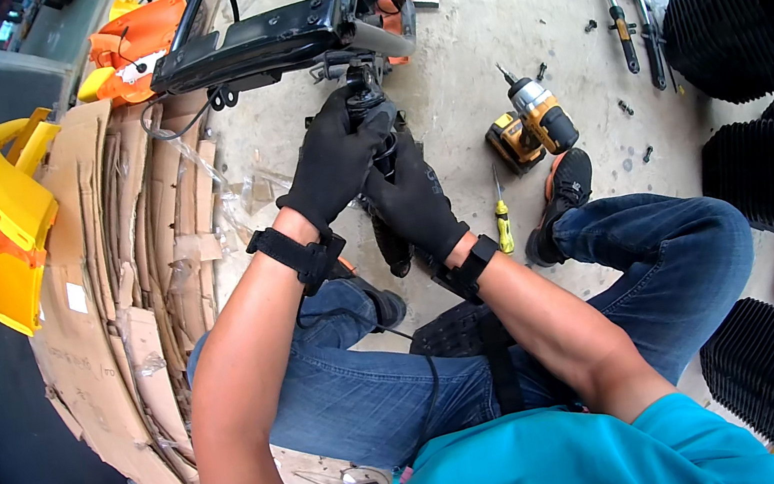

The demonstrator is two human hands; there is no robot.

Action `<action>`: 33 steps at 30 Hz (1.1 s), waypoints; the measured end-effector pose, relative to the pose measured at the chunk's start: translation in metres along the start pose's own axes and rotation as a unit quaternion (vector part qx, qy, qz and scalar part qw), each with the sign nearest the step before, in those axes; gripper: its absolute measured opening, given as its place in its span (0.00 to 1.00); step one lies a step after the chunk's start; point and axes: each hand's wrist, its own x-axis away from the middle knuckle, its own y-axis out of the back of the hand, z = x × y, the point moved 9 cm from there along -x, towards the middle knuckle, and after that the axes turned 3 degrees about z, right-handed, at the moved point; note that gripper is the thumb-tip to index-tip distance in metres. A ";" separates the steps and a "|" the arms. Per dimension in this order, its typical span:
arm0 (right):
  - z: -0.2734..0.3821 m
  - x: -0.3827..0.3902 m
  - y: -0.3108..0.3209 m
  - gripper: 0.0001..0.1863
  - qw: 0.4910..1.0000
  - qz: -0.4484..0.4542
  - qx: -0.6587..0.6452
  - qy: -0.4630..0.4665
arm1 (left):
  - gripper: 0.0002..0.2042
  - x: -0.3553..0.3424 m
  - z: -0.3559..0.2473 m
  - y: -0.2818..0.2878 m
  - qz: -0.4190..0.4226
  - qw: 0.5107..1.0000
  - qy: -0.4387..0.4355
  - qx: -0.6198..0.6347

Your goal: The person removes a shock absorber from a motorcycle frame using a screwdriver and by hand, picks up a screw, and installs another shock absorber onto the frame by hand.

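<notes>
Both my hands wear black gloves and meet at a black, jointed part [367,99] beneath the end of a black tubular frame [260,47]. My left hand [334,161] is closed around the upper end of this part. Just below and to the right, my right hand [415,199] grips it too, its fingers curled in toward the left hand. The gloves cover most of the part, so its exact kind is hidden. A dark, elongated piece [392,246] shows under the right hand, close to my shoe.
A yellow-and-black cordless driver [534,117] and a yellow-handled screwdriver [504,226] lie on the concrete at right. Flattened cardboard [101,287] and yellow plastic panels [8,226] are at left. Stacked black ribbed crates [735,25] and a black fork-like assembly [630,6] are farther right.
</notes>
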 end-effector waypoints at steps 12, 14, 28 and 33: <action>-0.014 0.001 -0.016 0.16 0.996 -0.026 -0.082 0.011 | 0.25 -0.009 0.023 -0.003 0.040 0.977 0.081 0.191; -0.016 0.002 -0.018 0.15 0.995 -0.032 -0.097 -0.011 | 0.27 -0.010 0.025 -0.005 0.054 0.951 0.099 0.287; 0.002 0.004 -0.006 0.17 0.987 -0.070 -0.138 -0.033 | 0.25 -0.016 0.022 -0.015 0.042 0.926 0.118 0.357; -0.002 0.003 -0.006 0.16 0.990 -0.070 -0.121 -0.034 | 0.26 -0.017 0.015 -0.013 0.012 0.944 0.109 0.310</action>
